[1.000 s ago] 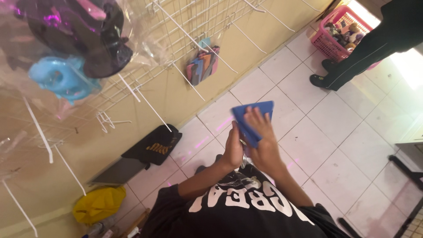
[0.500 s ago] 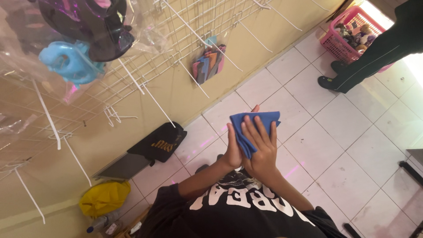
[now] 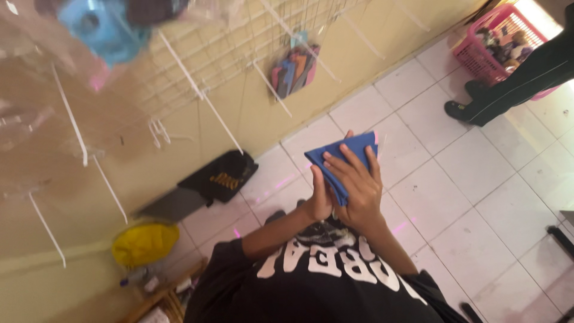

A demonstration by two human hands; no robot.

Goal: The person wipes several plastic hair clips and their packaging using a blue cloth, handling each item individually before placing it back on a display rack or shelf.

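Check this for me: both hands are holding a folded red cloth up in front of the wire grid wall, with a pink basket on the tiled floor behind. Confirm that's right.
One thing is wrong: the colour. The head view shows the folded cloth is blue, not red. The left hand and right hand do hold it in front of the wire grid wall, and the pink basket stands on the tiled floor.

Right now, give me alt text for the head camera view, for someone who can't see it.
Two hands, left hand and right hand, hold a folded blue cloth over a white tiled floor. A yellow wall with a white wire grid carries hooks and hung items; a black bag and yellow bag lie below. Another person's leg stands by a pink basket.
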